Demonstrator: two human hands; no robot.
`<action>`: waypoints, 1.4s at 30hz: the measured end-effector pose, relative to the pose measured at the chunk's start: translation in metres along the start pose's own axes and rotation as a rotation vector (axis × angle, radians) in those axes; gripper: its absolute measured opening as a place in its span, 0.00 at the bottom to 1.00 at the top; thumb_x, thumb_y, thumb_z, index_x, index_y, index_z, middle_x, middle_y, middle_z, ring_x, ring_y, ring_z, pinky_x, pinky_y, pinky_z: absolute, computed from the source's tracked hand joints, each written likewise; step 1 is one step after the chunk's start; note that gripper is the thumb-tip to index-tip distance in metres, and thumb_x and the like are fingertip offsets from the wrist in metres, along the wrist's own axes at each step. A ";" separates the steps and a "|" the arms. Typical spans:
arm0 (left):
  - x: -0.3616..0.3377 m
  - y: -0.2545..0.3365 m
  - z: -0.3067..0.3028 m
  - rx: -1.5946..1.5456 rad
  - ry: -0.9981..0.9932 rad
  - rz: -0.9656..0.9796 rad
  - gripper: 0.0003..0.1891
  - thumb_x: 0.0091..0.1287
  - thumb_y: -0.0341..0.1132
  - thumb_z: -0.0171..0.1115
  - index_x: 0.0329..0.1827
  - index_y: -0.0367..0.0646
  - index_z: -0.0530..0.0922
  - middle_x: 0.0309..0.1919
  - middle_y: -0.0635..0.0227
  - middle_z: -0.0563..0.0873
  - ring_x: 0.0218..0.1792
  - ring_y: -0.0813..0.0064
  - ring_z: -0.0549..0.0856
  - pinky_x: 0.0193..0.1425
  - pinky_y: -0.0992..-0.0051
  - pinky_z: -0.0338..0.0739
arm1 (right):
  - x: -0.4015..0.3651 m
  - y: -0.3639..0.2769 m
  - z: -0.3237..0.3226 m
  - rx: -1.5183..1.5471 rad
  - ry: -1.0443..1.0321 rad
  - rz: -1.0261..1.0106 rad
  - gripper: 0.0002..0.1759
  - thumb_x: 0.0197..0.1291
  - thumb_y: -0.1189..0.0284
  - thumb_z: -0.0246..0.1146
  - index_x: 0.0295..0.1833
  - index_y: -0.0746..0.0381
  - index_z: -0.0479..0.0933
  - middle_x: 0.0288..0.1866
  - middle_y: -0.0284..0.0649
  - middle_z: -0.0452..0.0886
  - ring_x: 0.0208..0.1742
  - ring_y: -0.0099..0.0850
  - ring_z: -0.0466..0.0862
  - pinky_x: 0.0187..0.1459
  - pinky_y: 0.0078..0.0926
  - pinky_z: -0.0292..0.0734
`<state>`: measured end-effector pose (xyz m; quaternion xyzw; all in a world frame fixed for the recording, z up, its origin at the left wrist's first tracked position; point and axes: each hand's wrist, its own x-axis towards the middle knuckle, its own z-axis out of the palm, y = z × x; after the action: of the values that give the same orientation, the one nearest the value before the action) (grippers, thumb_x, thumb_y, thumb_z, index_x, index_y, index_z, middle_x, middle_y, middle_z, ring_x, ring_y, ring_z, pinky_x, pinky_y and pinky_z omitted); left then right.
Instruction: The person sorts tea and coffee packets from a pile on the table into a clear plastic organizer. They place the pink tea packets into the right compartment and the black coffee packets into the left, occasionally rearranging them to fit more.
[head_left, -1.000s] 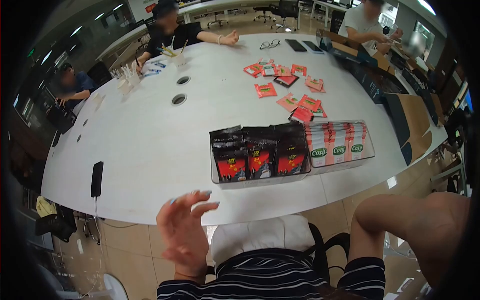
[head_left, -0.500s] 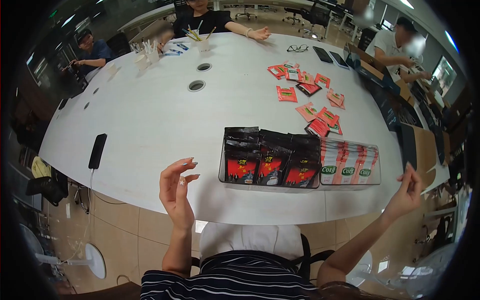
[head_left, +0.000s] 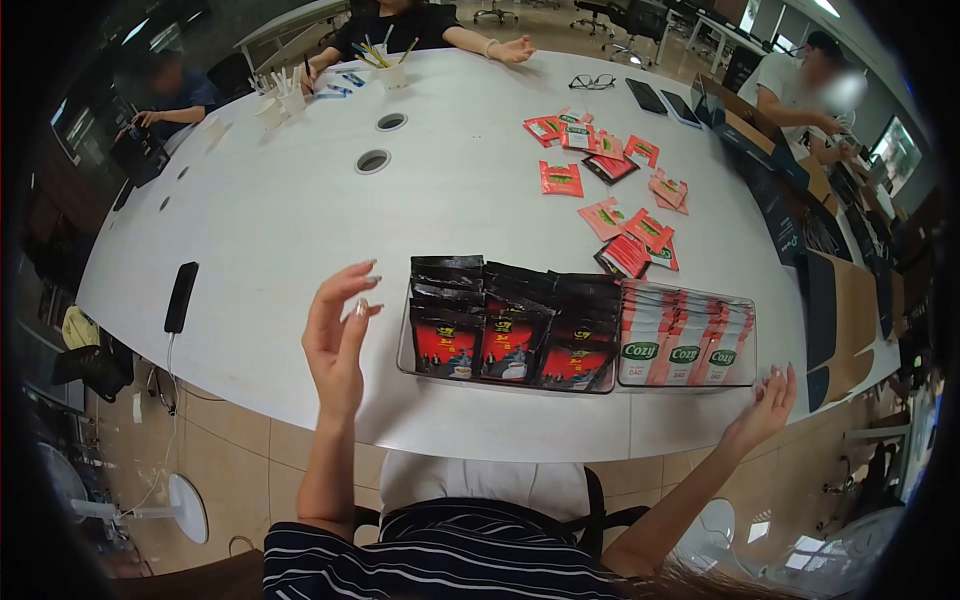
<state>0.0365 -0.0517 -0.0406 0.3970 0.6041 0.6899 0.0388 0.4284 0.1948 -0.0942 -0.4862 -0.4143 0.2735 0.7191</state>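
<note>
Near the table's front edge stands a clear container of black and red coffee sachets (head_left: pixel 508 340), and beside it on the right a clear container of Cozy sachets (head_left: pixel 686 345). My left hand (head_left: pixel 340 345) is raised left of the coffee sachets, thumb and fingers apart, holding nothing. Close to the right end of the Cozy container is my right hand (head_left: pixel 765 408), empty, its fingers loosely spread. Loose red and pink packets (head_left: pixel 605 222) lie scattered beyond the containers, some of them dark-edged.
A phone on a cable (head_left: pixel 180 298) lies at left. Glasses (head_left: pixel 592 82), two more phones (head_left: pixel 646 96) and cups of pens (head_left: pixel 392 74) are farther back. Open cardboard boxes (head_left: pixel 838 320) line the right edge. Other people sit around the white table (head_left: pixel 270 230).
My right hand has moved left and down toward the Cozy container, and its fingers have spread. My left hand has shifted slightly left and up. The view has shifted a little.
</note>
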 end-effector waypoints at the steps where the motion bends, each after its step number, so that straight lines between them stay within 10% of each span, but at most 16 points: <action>1: 0.008 0.002 0.001 0.027 -0.032 0.009 0.12 0.67 0.30 0.51 0.52 0.39 0.75 0.57 0.56 0.76 0.55 0.68 0.78 0.52 0.69 0.77 | 0.002 0.002 -0.003 0.024 0.024 0.021 0.14 0.69 0.69 0.54 0.55 0.65 0.72 0.38 0.32 0.78 0.37 0.16 0.72 0.40 0.14 0.68; 11: 0.118 0.001 0.052 0.298 -0.703 0.003 0.13 0.68 0.35 0.55 0.51 0.39 0.76 0.53 0.64 0.80 0.55 0.72 0.78 0.59 0.65 0.72 | 0.008 0.011 -0.013 0.194 -0.052 0.039 0.13 0.68 0.72 0.54 0.54 0.66 0.70 0.37 0.33 0.75 0.35 0.17 0.71 0.39 0.14 0.68; 23: 0.221 -0.121 0.190 0.730 -1.142 0.461 0.25 0.55 0.41 0.68 0.55 0.40 0.77 0.45 0.56 0.84 0.48 0.63 0.83 0.53 0.68 0.76 | 0.010 0.016 -0.016 0.105 -0.102 0.094 0.13 0.65 0.73 0.57 0.55 0.63 0.72 0.41 0.29 0.76 0.37 0.14 0.72 0.39 0.12 0.67; 29: 0.211 -0.117 0.237 1.109 -1.198 0.471 0.22 0.50 0.39 0.65 0.48 0.40 0.78 0.35 0.56 0.84 0.37 0.56 0.83 0.43 0.60 0.77 | 0.008 0.008 -0.012 0.128 -0.109 0.123 0.12 0.66 0.73 0.55 0.54 0.63 0.72 0.44 0.32 0.77 0.36 0.14 0.72 0.39 0.13 0.68; 30: 0.209 -0.119 0.240 1.121 -1.141 0.612 0.12 0.50 0.38 0.63 0.33 0.39 0.80 0.30 0.57 0.84 0.35 0.57 0.84 0.39 0.59 0.78 | 0.008 0.008 -0.012 0.129 -0.109 0.121 0.12 0.66 0.74 0.54 0.54 0.63 0.72 0.45 0.33 0.77 0.36 0.14 0.72 0.39 0.13 0.68; 42: 0.285 -0.137 0.259 1.206 -0.673 0.441 0.18 0.61 0.33 0.52 0.55 0.47 0.76 0.40 0.55 0.84 0.42 0.56 0.84 0.45 0.60 0.77 | 0.005 0.004 -0.011 0.107 -0.133 0.121 0.12 0.66 0.72 0.55 0.53 0.63 0.73 0.46 0.33 0.77 0.38 0.16 0.73 0.41 0.14 0.68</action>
<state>-0.0621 0.3449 -0.0284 0.6527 0.7408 0.0688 -0.1430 0.4407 0.1953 -0.0982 -0.4522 -0.4159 0.3699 0.6970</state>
